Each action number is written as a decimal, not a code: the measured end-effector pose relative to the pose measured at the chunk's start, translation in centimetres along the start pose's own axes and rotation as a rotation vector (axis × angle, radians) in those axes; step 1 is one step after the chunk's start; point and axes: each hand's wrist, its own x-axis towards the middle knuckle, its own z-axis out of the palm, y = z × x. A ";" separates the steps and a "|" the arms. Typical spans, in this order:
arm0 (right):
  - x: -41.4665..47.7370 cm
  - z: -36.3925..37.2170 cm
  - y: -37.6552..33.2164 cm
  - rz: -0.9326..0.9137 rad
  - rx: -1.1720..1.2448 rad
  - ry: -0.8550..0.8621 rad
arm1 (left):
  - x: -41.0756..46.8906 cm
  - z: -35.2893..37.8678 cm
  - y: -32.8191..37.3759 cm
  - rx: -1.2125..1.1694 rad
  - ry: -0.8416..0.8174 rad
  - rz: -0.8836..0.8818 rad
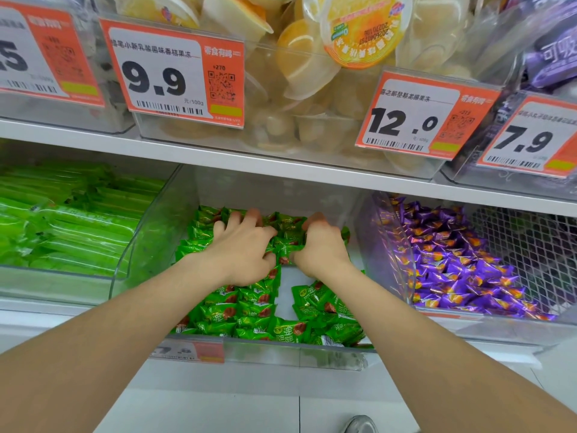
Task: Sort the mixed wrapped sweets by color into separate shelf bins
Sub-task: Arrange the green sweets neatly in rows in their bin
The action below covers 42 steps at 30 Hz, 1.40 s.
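Green wrapped sweets (pixel 249 310) lie heaped in the clear middle bin (pixel 312 353) on the lower shelf. The left hand (pixel 240 248) rests spread on the heap, fingers slightly bent. The right hand (pixel 321 245), just at its 3 o'clock, digs curled fingers in; whether it grips any I cannot tell. Purple sweets (pixel 452 264) fill the bin at 3 o'clock, long green packs (pixel 62 226) at 9, jelly cups (pixel 306 57) at 12

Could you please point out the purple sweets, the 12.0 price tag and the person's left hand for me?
purple sweets (pixel 462 270): head view, middle of the pile.
12.0 price tag (pixel 421 117): head view, middle of the tag, by the printed price.
left hand (pixel 242 254): head view, back of the hand.
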 end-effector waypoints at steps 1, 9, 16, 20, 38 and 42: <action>0.0 0.0 0.1 -0.011 -0.003 -0.003 | 0.1 0.0 0.1 -0.017 -0.011 -0.005; -0.1 0.3 0.4 -0.111 -0.078 0.012 | 0.6 -0.1 0.2 -0.105 -0.018 -0.007; 0.0 -0.2 0.4 -0.104 -0.080 0.006 | 0.5 -0.5 0.2 -0.120 0.016 0.037; 0.5 -1.5 0.6 -0.109 -0.164 -0.038 | 0.3 -0.4 0.1 -0.088 0.030 0.076; 2.2 -1.6 1.1 -0.125 -0.250 -0.139 | 0.5 0.1 0.7 -0.027 0.037 0.042; 2.2 -1.1 0.8 -0.146 -0.220 -0.131 | 0.6 0.1 0.5 -0.014 0.017 0.033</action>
